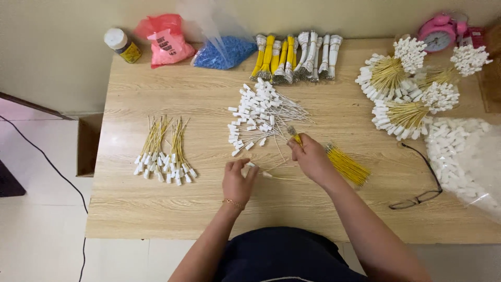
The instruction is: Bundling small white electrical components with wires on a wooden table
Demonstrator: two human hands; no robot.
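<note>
Worktop (156,209) of pale wood is filling most of what I am seeing, its near edge running behind a dark lap. At the right edge a clear bag of white connectors (464,156) is getting cut off by the frame, so I cannot tell how full it is. At the back a blue bag of beads (227,52) and a red bag (166,40) are sitting knotted; the red one's contents are staying hidden from me. Fanned bundles (404,91) of yellow wires with white ends are lying at the right rear, wrapped bundles (295,55) at the rear middle, and a loose white-tipped pile (258,117) at the centre. Finished yellow wires (164,154) are lying well apart to the left. The right hand (310,156) is gripping a bunch of yellow wires (347,166), which is trailing out behind it. The left hand (237,180) is pinching a small white connector (252,165) between fingertips, though it is too small for me to make out clearly.
</note>
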